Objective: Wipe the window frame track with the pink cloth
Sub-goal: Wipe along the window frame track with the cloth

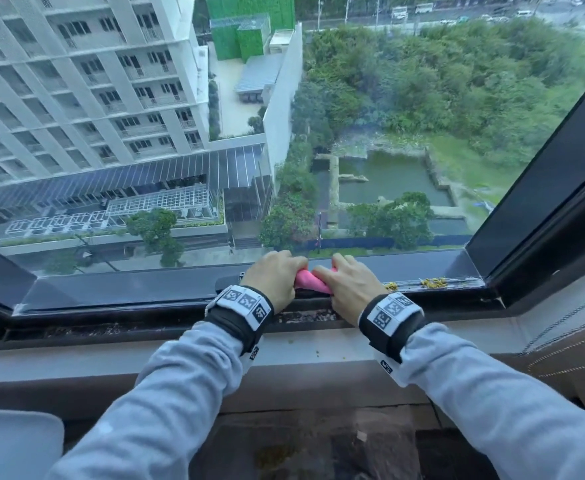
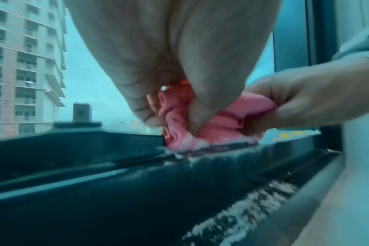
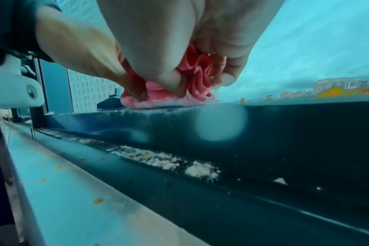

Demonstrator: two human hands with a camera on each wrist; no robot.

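A bunched pink cloth [image 1: 311, 281] lies on the dark bottom rail of the window frame [image 1: 128, 289], near its middle. My left hand [image 1: 277, 275] grips its left end and my right hand [image 1: 346, 284] grips its right end, fingers curled into the folds. In the left wrist view the cloth [image 2: 217, 126] presses on the rail's top edge, pinched by both my left hand [image 2: 169, 103] and my right hand [image 2: 305, 99]. In the right wrist view my right hand [image 3: 192, 73] clamps the cloth [image 3: 169, 96] against the rail. Most of the cloth is hidden under the hands.
Yellow crumbs [image 1: 429, 282] lie on the rail to the right of my hands. White dust and grit sit in the lower track groove [image 3: 171, 163], also seen in the head view [image 1: 305, 317]. A window latch [image 1: 228, 281] is just left of my left hand. The frame's right corner [image 1: 478, 282] bounds the rail.
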